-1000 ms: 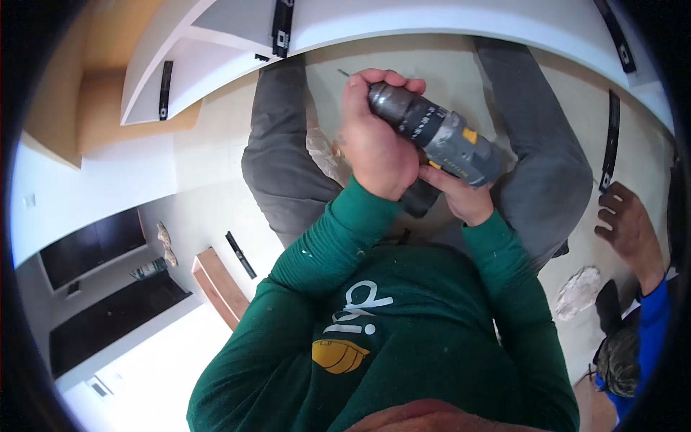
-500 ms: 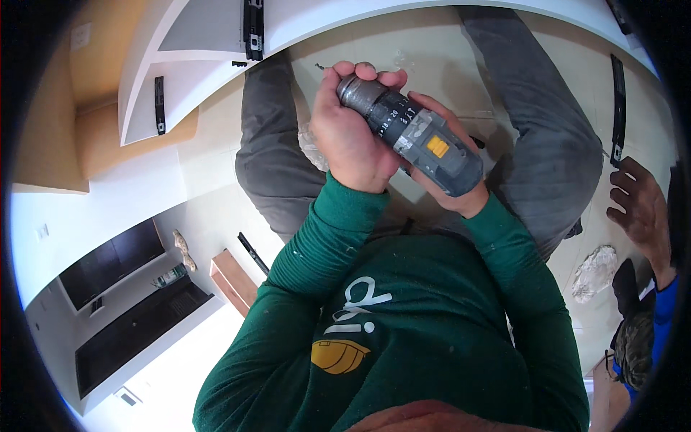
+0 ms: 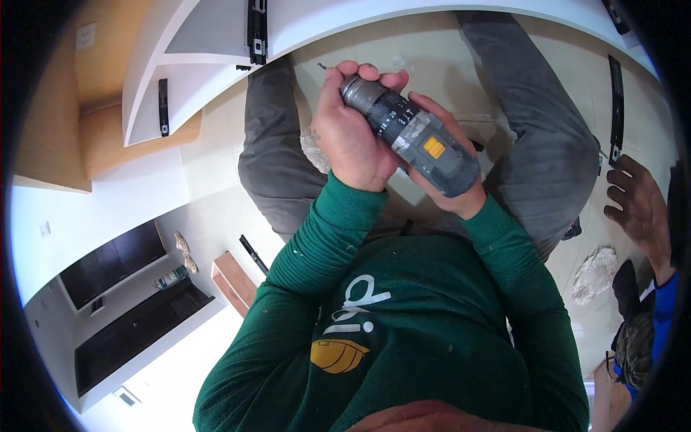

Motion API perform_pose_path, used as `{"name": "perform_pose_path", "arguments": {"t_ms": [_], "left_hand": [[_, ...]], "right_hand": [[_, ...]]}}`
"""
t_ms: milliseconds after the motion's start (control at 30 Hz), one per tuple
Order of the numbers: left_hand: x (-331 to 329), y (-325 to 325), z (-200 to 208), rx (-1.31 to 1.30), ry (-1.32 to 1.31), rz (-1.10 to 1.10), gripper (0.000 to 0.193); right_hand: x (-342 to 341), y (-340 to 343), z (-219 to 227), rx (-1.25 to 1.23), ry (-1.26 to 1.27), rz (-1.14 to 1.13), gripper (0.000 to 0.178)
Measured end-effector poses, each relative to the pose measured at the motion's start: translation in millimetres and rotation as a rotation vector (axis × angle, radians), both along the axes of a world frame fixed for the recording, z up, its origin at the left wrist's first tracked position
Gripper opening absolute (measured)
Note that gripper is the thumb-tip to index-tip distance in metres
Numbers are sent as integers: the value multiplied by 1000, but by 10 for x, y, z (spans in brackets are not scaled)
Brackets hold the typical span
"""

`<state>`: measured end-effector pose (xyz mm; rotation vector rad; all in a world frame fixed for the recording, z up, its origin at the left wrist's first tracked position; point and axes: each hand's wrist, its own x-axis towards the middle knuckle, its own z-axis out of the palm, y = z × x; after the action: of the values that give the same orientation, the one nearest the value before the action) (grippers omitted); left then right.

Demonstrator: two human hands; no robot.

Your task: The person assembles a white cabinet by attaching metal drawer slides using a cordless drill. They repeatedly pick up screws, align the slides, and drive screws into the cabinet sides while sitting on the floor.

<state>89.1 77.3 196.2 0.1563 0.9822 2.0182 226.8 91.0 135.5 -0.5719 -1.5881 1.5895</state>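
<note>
Between my two hands lies a grey and black cordless drill (image 3: 410, 129) with a yellow switch on top. Its chuck and a thin bit (image 3: 322, 66) point to the upper left. My left hand (image 3: 354, 144) is wrapped round the chuck end, fingertips curling over its far side. Around the drill's lower body and rear, my right hand (image 3: 461, 194) is closed, with its fingers partly hidden behind the tool. The drill's handle is out of sight beneath it.
A white cabinet (image 3: 403, 13) curves along the far side, with black drawer slides (image 3: 257, 32) fixed to it. At the right, a co-worker's hand (image 3: 637, 205) touches another black slide (image 3: 616, 108). A crumpled white bag (image 3: 595, 275) and a wooden box (image 3: 232, 281) are on the floor.
The view has shifted very slightly. Both hands keep the same hold on the drill, and the co-worker's hand has barely moved.
</note>
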Motion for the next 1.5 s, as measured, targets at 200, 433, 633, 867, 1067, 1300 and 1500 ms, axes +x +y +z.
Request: {"name": "perform_pose_path", "arguments": {"t_ms": [200,433,633,867,1067,1300,1500], "left_hand": [[-14,-30,-20,11,14,-12,26],[-33,-29,-36,-9,14,-3,25],[-13,-26,-7,-61,7,19,24],[-16,-28,-1,-65,5,21,23],[-16,-37,-13,-72,7,26,24],[-26,-42,-25,-75,1,30,25],[-4,-55,-15,-124,23,-17,29]], "right_hand": [[8,2,2,41,-7,-8,80],[-14,-11,-27,43,7,-19,75],[6,-17,-26,-9,-10,16,72],[7,-12,-8,5,-11,18,73],[9,-13,-19,12,-12,16,73],[7,-15,-4,37,-12,2,72],[-16,-15,-56,43,3,-4,74]]}}
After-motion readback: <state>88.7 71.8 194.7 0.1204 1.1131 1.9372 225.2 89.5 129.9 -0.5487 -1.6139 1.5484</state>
